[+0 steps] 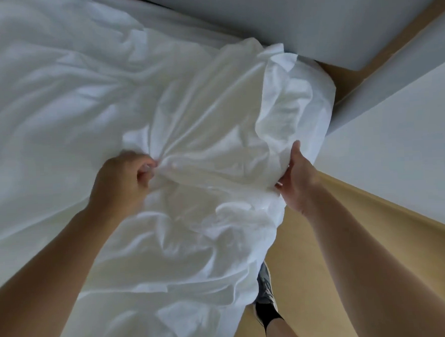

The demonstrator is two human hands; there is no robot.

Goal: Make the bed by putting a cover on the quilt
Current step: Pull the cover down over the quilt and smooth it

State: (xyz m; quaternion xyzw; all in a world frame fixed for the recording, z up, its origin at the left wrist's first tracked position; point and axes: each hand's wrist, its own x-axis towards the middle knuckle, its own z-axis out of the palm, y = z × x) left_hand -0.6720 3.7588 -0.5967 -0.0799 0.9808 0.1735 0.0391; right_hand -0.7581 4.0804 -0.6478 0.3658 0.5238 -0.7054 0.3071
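A white quilt cover [214, 122] lies rumpled across the bed, bunched thick toward the right edge, and I cannot tell the quilt apart from it. My left hand [121, 178] grips a gathered fold of the fabric near the middle, fingers curled round it. At the bed's right edge my right hand [298, 179] holds the bulging side of the bundle, thumb up on the cloth and fingers tucked under it. The lower part of the fabric [170, 274] hangs off the bed toward me.
The bed [32, 101] stretches to the left under white linen. A tan floor [311, 266] runs along the right. White walls [395, 146] meet at a corner at top right. My foot in a dark sock and grey shoe [266, 292] stands beside the bed.
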